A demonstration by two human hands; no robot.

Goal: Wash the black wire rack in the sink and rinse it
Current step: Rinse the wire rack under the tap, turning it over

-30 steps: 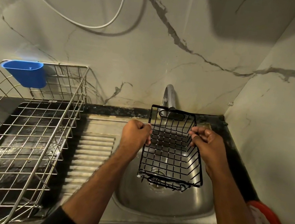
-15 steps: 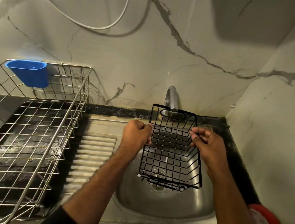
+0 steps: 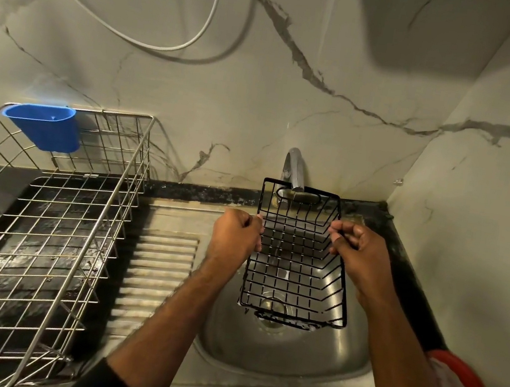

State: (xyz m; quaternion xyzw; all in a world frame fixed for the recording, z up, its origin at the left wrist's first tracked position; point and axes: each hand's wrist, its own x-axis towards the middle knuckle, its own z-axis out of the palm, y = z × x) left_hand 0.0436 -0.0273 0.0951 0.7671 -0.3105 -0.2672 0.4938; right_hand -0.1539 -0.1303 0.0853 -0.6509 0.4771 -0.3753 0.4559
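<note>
- Rack (image 3: 298, 258): black wire, held tilted over the sink (image 3: 289, 359) bowl, its far end up under the tap (image 3: 294, 169), its near end low above the drain (image 3: 272, 307).
- Your left hand (image 3: 235, 240) is a closed fist gripping the rack's left rim; your right hand (image 3: 357, 257) is curled tight on the right rim.
- A thin stream seems to fall through the wires, though it is too faint to be sure.
- Risk: wet wire is slick, so a loosened fist could let the rack drop into the bowl with a clatter.
- Risk: lift the far end higher and it could knock the tap spout.
- Risk: water bouncing off the wires could splash toward the dish rack (image 3: 44, 216) and blue cup (image 3: 45, 126) at your left.
</note>
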